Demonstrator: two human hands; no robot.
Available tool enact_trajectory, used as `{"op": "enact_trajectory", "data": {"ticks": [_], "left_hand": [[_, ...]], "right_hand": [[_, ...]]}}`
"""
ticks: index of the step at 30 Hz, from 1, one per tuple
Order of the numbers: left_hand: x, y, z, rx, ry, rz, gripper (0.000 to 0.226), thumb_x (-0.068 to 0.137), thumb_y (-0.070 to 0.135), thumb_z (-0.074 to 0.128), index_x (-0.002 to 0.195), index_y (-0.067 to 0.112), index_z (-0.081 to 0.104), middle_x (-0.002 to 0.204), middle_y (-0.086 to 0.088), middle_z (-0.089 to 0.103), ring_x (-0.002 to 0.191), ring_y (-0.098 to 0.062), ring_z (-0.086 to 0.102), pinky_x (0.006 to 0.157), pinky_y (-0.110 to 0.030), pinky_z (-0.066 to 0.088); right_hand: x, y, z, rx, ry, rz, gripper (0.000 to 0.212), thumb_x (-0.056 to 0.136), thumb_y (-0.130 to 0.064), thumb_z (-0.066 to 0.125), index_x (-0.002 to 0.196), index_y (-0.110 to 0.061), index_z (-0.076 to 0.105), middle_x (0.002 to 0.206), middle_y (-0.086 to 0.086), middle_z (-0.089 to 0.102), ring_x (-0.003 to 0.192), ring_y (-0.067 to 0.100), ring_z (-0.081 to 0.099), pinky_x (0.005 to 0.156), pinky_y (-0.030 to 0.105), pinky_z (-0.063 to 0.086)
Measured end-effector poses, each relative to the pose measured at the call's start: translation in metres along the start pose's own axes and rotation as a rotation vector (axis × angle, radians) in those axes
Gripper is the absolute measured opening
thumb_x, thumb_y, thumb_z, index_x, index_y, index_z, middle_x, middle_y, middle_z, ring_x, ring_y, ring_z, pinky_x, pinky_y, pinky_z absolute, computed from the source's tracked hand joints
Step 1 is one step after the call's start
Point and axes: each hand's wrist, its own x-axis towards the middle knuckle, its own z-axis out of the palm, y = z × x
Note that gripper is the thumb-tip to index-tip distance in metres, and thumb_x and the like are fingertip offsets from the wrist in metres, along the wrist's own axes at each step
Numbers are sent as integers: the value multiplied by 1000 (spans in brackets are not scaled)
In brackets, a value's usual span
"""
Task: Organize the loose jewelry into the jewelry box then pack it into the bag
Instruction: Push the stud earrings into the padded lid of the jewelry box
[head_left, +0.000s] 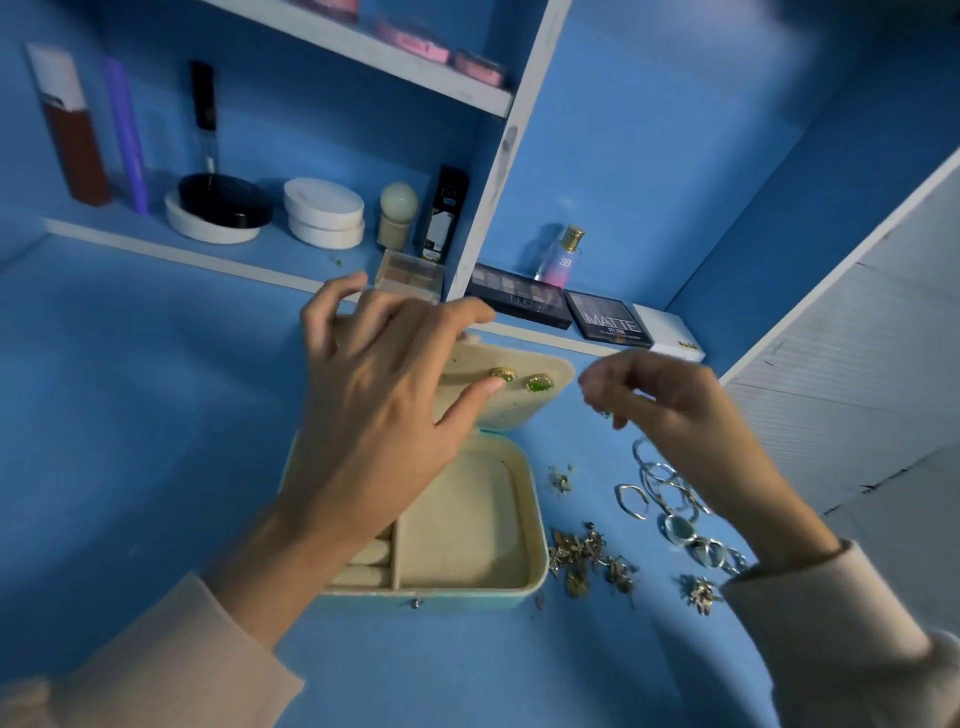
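Cream-lined jewelry box (537, 545) lies open, green earrings (537, 383) on its lid (519, 410); left hand (384, 415), splayed, braces lid while right hand (660, 400) pinches small piece (605, 414), best seated squarely; loose jewelry (592, 556) right of box.

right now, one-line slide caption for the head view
Left hand rests on the open jewelry box lid; right hand pinches a small piece near loose rings.
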Motion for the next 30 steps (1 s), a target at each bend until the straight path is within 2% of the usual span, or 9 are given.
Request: {"op": "enact_trajectory", "data": {"ticks": [2, 4, 7, 9, 14, 24, 30], "left_hand": [[-1, 0, -4, -8, 5, 26, 30, 82, 41, 71, 99, 17, 64, 83, 6, 66, 87, -17, 52, 99, -38, 27], [-4, 0, -8, 2, 14, 65, 24, 82, 41, 71, 89, 19, 65, 80, 7, 66, 85, -15, 53, 99, -37, 28], [-10, 1, -13, 19, 31, 105, 22, 83, 41, 70, 81, 20, 64, 75, 8, 64, 82, -15, 55, 99, -37, 28], [-12, 1, -13, 22, 40, 120, 21, 84, 41, 69, 79, 20, 65, 75, 9, 64, 82, -15, 56, 99, -37, 28], [-13, 0, -13, 8, 49, 117, 22, 83, 41, 70, 79, 20, 65, 75, 9, 65, 84, -13, 53, 101, -36, 27], [-13, 0, -13, 21, 51, 107, 21, 84, 40, 69, 78, 20, 64, 75, 8, 63, 83, -15, 55, 102, -37, 27], [-13, 1, -13, 28, 54, 99, 22, 85, 40, 68, 76, 21, 64, 74, 9, 61, 82, -14, 55, 102, -37, 27]], "right_hand": [[9, -22, -1, 156, -89, -26, 5, 84, -11, 63, 81, -11, 66, 69, -8, 65, 62, 5, 53, 61, 16, 44], [15, -38, 1, 207, -246, -56, 10, 79, -18, 62, 83, -10, 67, 69, -3, 65, 65, 9, 55, 63, 18, 45], [22, -49, 5, 114, -488, -63, 11, 78, -17, 63, 84, -11, 68, 70, -1, 66, 66, 9, 57, 63, 17, 46], [26, -53, 6, 39, -580, -59, 6, 81, -13, 63, 84, -12, 68, 71, -1, 67, 66, 8, 57, 63, 16, 46], [32, -58, 7, -6, -648, -47, 11, 85, -1, 61, 83, -9, 69, 71, 2, 67, 66, 11, 58, 64, 18, 48], [35, -57, 8, -37, -659, -26, 8, 83, -1, 63, 87, -2, 70, 74, 10, 68, 67, 15, 58, 65, 20, 50], [36, -56, 9, -34, -656, -33, 8, 82, -4, 64, 85, -5, 71, 72, 3, 69, 66, 11, 59, 63, 17, 49]]}}
